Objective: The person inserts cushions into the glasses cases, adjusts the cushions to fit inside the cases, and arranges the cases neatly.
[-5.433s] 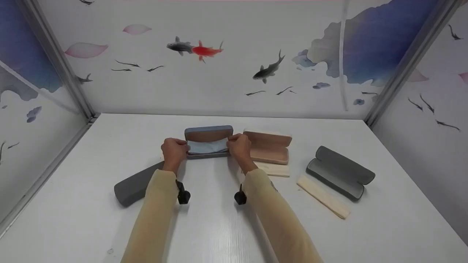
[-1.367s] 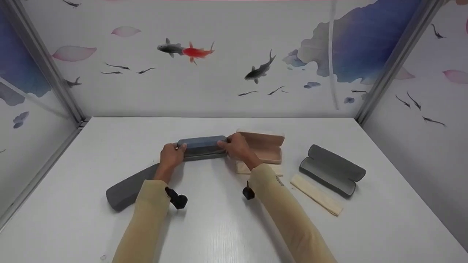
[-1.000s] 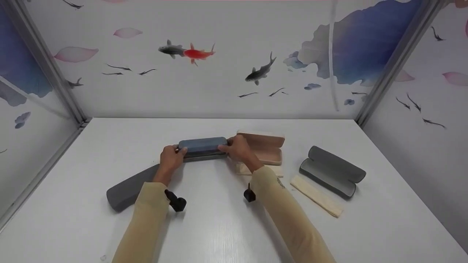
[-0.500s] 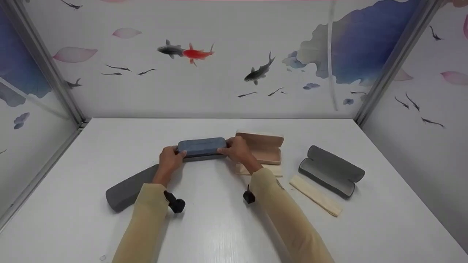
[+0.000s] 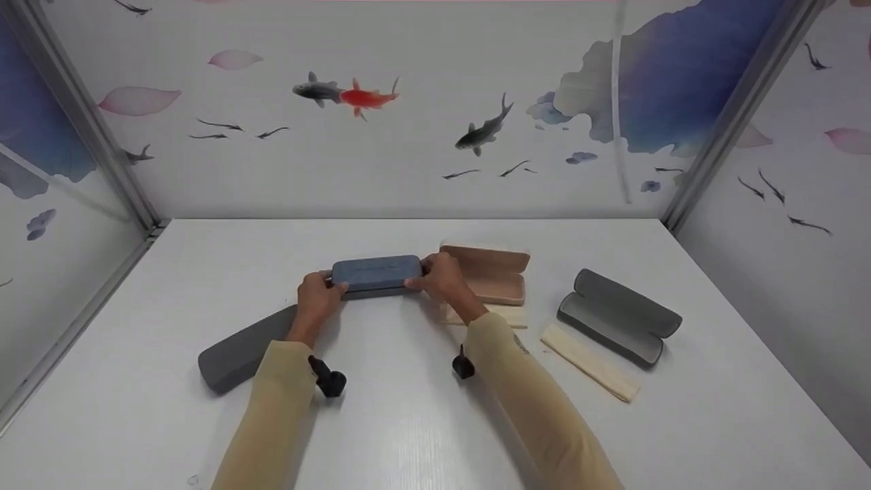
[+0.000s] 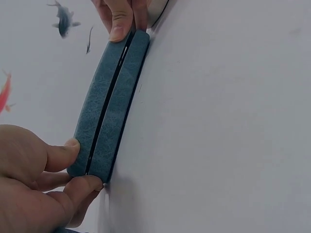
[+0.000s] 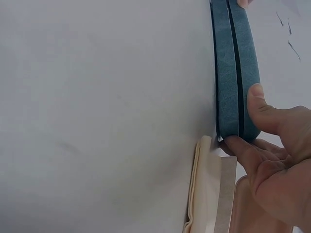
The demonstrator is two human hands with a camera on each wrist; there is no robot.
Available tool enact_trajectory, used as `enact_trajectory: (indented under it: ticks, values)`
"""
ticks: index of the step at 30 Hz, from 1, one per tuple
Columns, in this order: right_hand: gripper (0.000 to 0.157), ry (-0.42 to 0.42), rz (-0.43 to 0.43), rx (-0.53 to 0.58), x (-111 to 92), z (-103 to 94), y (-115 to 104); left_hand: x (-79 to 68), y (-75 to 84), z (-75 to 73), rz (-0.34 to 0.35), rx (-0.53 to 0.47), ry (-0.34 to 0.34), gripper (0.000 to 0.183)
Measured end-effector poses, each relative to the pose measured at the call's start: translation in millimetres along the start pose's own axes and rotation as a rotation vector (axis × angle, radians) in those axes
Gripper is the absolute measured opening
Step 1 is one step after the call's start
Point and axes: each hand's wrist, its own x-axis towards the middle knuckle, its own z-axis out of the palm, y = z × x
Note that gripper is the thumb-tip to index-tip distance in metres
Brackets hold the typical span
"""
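A blue glasses case (image 5: 378,273) lies at the back centre of the table, its lid lowered almost onto its base. In the left wrist view a narrow dark gap runs along the front of the case (image 6: 120,111). My left hand (image 5: 318,299) grips the left end, thumb (image 6: 71,149) on the lid and a fingertip at the base. At the other end my right hand (image 5: 446,280) holds the case, its thumb (image 7: 257,97) on the lid's front and fingers around the end. The inside of the case is hidden.
An open case with a tan lining (image 5: 502,287) stands just right of my right hand, a folded cream cloth (image 5: 509,317) before it. Farther right are an open grey case (image 5: 616,323) and another cream cloth (image 5: 590,364). A dark grey case (image 5: 238,354) lies beside my left forearm.
Over five seconds ago the blue case stood open, both hands at a light blue cloth in it. Since then the lid has come down over the cloth, and its gap has narrowed.
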Motion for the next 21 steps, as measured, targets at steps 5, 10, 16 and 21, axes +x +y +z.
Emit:
enact_trajectory:
  ticks: [5, 10, 16, 21]
  values:
    - [0.039, 0.002, -0.005, -0.026, 0.5, 1.7, -1.2, 0.9, -2.0, 1.3, 0.02, 0.014, 0.01, 0.045]
    - [0.041, -0.004, 0.005, -0.041, 1.0, 2.8, -3.9, 0.9, -3.1, 1.9, 0.046, 0.04, 0.043, 0.043]
    - [0.042, -0.004, 0.045, -0.058, -1.7, 3.8, -10.6, 0.2, -2.6, 5.0, 0.089, 0.056, 0.061, 0.038]
    - [0.04, 0.0, 0.093, -0.069, -5.7, 2.0, -25.8, 0.8, 1.4, 5.1, 0.055, 0.056, 0.06, 0.045]
